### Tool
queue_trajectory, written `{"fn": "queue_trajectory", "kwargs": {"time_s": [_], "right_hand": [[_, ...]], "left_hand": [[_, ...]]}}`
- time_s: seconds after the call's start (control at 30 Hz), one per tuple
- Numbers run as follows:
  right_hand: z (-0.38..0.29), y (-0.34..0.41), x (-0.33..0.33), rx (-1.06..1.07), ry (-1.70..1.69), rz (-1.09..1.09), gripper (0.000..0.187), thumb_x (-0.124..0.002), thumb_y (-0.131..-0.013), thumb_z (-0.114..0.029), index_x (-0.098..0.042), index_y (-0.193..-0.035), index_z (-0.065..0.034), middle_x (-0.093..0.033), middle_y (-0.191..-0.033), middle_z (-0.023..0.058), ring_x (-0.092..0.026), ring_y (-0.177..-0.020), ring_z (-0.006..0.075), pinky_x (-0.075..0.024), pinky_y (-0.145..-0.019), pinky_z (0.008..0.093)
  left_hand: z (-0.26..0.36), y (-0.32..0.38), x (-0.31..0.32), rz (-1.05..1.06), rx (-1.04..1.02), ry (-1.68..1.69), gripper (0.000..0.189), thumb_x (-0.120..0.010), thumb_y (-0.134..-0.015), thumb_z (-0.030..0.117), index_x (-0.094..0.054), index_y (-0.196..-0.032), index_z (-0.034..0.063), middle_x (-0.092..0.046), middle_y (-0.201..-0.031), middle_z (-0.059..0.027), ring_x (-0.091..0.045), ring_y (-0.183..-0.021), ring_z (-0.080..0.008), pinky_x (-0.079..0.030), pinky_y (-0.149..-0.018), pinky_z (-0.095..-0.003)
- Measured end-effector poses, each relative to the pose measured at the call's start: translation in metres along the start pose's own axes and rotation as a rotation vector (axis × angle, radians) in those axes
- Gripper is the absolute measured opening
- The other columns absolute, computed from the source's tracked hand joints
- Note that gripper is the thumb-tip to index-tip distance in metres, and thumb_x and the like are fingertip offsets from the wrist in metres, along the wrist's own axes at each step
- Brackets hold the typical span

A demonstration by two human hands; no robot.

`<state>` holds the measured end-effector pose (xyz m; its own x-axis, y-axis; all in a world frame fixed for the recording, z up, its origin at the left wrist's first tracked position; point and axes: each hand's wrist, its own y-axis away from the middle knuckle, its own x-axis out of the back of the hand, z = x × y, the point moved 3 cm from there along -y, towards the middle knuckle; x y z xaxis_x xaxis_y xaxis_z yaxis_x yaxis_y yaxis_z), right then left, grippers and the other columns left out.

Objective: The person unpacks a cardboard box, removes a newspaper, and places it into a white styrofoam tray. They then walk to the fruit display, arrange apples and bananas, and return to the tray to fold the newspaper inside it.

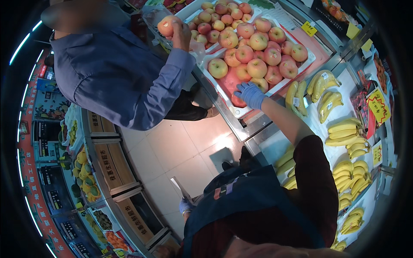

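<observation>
My right hand [251,95], in a blue glove, is at the near corner of a white foam crate [238,112] of apples. Its fingers touch or lie just over a red apple [238,101], and another apple [260,84] is beside them. The palm side is hidden, so its grip does not show. Low beside my apron, my gloved left hand [186,206] holds a thin, flat, pale object [181,188], partly hidden by the apron. Bare pink lining [229,80] shows in the crate next to several piled apples [258,67].
A person in a blue shirt [122,77] stands across the aisle corner, holding an apple [166,25] and a clear plastic bag [155,16]. Behind is a second apple crate [188,11]. Bananas [343,132] lie to my right; fruit shelves [85,174] line the left.
</observation>
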<state>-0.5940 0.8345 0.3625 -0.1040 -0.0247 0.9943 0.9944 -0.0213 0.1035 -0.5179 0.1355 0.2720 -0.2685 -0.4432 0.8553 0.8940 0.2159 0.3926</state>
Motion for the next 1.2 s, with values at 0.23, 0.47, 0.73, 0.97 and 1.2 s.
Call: {"fn": "queue_trajectory", "kwargs": {"time_s": [0.23,0.47,0.73,0.97,1.2], "right_hand": [[-0.007,-0.035,-0.003,-0.043,-0.105,-0.434,0.070,-0.059,-0.077,-0.039,-0.034,-0.139,-0.0168,-0.039,-0.137,0.0167,-0.040,-0.126,0.0326,-0.0251,-0.103,0.0547],[0.000,-0.047,-0.005,-0.040,-0.168,-0.584,0.101,-0.076,-0.060,-0.041,-0.025,-0.142,-0.0140,-0.034,-0.140,0.0202,-0.042,-0.124,0.0368,-0.0209,-0.105,0.0577],[0.003,-0.065,-0.008,0.118,-0.171,-0.552,0.101,-0.081,-0.054,-0.042,-0.031,-0.137,-0.0121,-0.045,-0.129,0.0182,-0.051,-0.115,0.0331,-0.0386,-0.091,0.0554],[0.009,-0.050,0.001,0.023,-0.239,-0.390,0.090,-0.076,-0.058,-0.048,-0.039,-0.132,-0.0121,-0.053,-0.119,0.0159,-0.054,-0.109,0.0318,-0.0358,-0.091,0.0558],[0.035,-0.064,-0.042,0.018,-0.485,-0.120,0.085,-0.075,-0.063,-0.036,-0.035,-0.135,-0.0115,-0.042,-0.132,0.0174,-0.048,-0.117,0.0329,-0.0384,-0.093,0.0523]], "left_hand": [[0.005,0.027,0.000,0.025,0.010,-0.175,0.032,-0.048,-0.090,0.031,-0.063,-0.102,0.0046,-0.063,-0.093,-0.0231,-0.059,-0.088,-0.0424,-0.047,-0.073,-0.0466],[-0.070,0.033,-0.026,-0.019,0.167,-0.024,0.039,-0.044,-0.091,0.038,-0.063,-0.100,0.0046,-0.064,-0.093,-0.0228,-0.059,-0.087,-0.0434,-0.047,-0.073,-0.0490],[-0.090,0.047,-0.029,0.078,0.186,0.072,0.039,-0.045,-0.090,0.037,-0.063,-0.100,0.0042,-0.064,-0.093,-0.0222,-0.058,-0.090,-0.0428,-0.047,-0.074,-0.0484],[-0.063,0.066,-0.024,-0.038,0.282,-0.151,0.044,-0.043,-0.090,0.040,-0.062,-0.104,0.0030,-0.063,-0.098,-0.0231,-0.057,-0.093,-0.0437,-0.047,-0.078,-0.0484],[-0.076,0.068,-0.014,-0.027,0.257,-0.115,0.029,-0.048,-0.091,0.026,-0.059,-0.104,0.0023,-0.063,-0.093,-0.0172,-0.058,-0.085,-0.0290,-0.048,-0.072,-0.0404]]}}
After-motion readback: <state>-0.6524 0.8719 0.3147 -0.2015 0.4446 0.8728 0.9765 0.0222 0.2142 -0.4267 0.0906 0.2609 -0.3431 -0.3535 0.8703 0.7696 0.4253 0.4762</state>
